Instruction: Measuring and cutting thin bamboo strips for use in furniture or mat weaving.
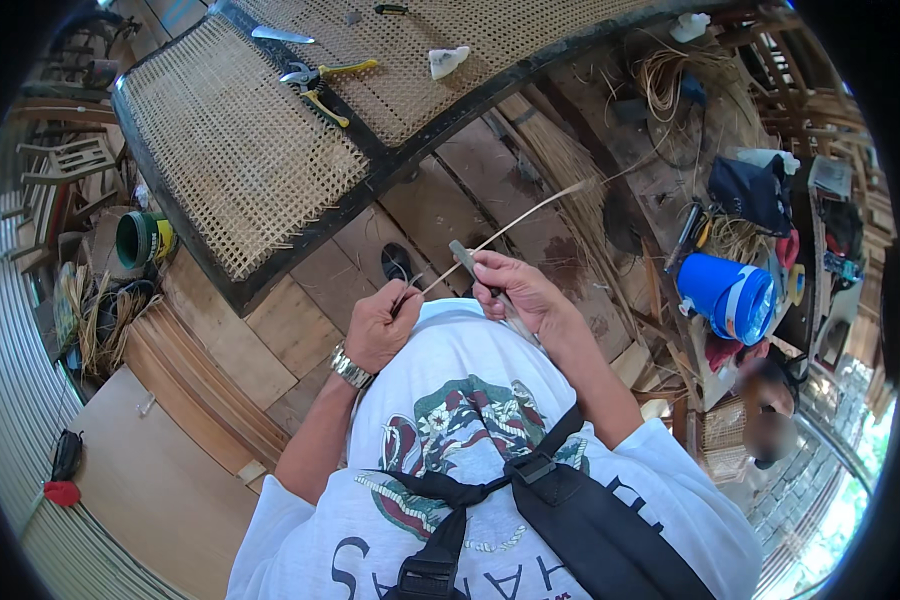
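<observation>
In front of my body, my left hand [378,325] is closed in a pinch on one end of a thin, pale cane strip [535,210]. That strip slants up and away to the right, past my other hand. My right hand [522,292] is wrapped round a knife [464,257], whose flat greyish blade lies against the strip. The knife's lower end shows below the fist. A wristwatch with a metal band [350,368] is on my left wrist. Beyond both hands stands a dark wooden frame [315,245] with a woven cane panel [240,150].
On the woven panel lie yellow-handled pruning shears [320,90], a blade [282,34] and a white lump [448,62]. A blue bucket [725,298] stands at the right, near cane coils [670,85]. A green bucket [142,240] and wooden boards [195,385] are at the left.
</observation>
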The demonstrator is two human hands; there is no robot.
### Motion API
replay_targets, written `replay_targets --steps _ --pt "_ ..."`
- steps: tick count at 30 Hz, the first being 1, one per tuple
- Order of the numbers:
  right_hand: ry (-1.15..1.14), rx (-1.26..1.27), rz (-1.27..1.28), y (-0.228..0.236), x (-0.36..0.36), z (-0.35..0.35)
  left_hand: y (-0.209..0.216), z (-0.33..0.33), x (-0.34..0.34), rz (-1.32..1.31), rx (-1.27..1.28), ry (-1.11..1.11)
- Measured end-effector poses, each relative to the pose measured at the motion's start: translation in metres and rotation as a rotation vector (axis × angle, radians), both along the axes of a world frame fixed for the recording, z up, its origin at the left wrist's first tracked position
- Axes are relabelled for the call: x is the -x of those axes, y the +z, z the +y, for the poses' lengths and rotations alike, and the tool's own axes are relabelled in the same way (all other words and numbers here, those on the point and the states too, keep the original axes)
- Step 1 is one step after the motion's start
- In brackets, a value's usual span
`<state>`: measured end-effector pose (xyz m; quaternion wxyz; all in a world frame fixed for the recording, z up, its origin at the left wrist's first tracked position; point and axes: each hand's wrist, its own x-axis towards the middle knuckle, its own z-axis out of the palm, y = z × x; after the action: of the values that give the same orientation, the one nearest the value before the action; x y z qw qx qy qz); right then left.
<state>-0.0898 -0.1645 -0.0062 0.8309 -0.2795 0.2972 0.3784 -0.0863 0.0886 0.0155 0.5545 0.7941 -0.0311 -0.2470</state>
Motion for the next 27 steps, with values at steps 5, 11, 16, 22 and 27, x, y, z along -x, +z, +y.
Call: replay_targets --steps 5,11,16,22,27 --pt "-0.038 0.020 0.035 0.005 -0.002 0.000 0.015 0.023 0.008 -0.067 -0.046 -0.014" --pt "-0.059 0.041 0.033 0.014 -0.005 0.006 0.028 0.046 0.006 -0.102 -0.081 -0.062" --pt "-0.075 0.083 0.007 0.018 -0.003 0.008 0.039 0.080 0.004 -0.067 -0.114 -0.122" --pt "-0.143 0.124 0.044 0.026 0.006 0.017 0.041 0.114 -0.001 -0.105 -0.094 -0.221" --pt "-0.281 0.222 0.061 0.032 0.014 -0.004 0.043 0.142 -0.004 -0.174 -0.042 -0.252"
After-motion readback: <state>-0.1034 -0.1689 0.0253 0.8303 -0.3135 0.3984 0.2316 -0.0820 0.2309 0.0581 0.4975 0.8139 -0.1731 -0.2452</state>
